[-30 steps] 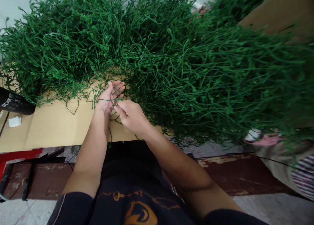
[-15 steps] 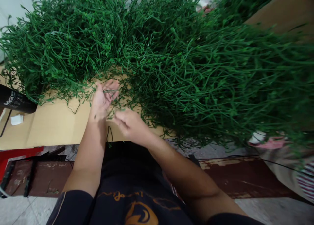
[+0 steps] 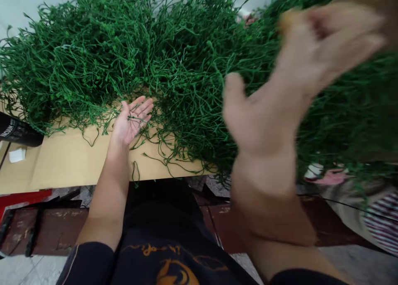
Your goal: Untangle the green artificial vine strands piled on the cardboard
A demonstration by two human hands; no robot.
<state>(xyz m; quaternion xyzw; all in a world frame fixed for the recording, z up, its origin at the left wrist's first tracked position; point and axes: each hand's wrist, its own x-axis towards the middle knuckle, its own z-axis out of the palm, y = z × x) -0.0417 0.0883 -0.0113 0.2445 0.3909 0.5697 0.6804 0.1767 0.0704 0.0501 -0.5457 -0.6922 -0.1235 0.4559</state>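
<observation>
My left hand (image 3: 132,121) lies palm up over the cardboard (image 3: 74,156), its fingers spread, with a few thin green stems (image 3: 137,118) resting loosely across the palm. A big heap of curly green stems (image 3: 102,52) fills the area beyond it and continues to the right. My right hand (image 3: 280,77), blurred and close to the camera, is raised over the right side of the heap. Its thumb stands apart from the fingers, and nothing can be made out in its grasp. One looped stem (image 3: 135,172) lies at the cardboard's front edge.
At the left are a black bottle (image 3: 20,129) lettered VACUUM and a small white piece (image 3: 17,155). Beneath the front edge runs a dark red bench (image 3: 59,231). Striped cloth (image 3: 382,222) shows at the lower right.
My right hand has risen from beside my left palm to the upper right, close to the camera. My left hand has stayed near the same place, its fingers spread.
</observation>
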